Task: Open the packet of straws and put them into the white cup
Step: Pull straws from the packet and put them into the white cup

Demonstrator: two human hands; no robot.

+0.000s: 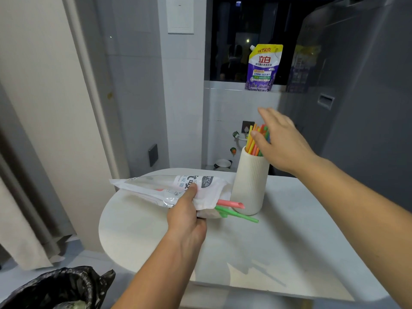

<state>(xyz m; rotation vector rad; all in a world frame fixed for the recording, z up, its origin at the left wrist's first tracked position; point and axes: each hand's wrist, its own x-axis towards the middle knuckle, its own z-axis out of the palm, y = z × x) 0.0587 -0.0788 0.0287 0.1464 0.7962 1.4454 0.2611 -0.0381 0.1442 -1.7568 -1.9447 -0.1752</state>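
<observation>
The left hand [186,216] pinches the opened packet [178,190] near its mouth, thumb on top, holding it flat just above the table [289,253] with its long axis pointing right toward the white cup [250,186]. A pink straw [230,204] and green straws [238,216] jut from that mouth, almost touching the cup's base. The right hand [281,141], fingers spread and empty, hovers beside the upright bundle of straws [256,139] already in the cup, so it looks nearer for pulling the last ones out.
</observation>
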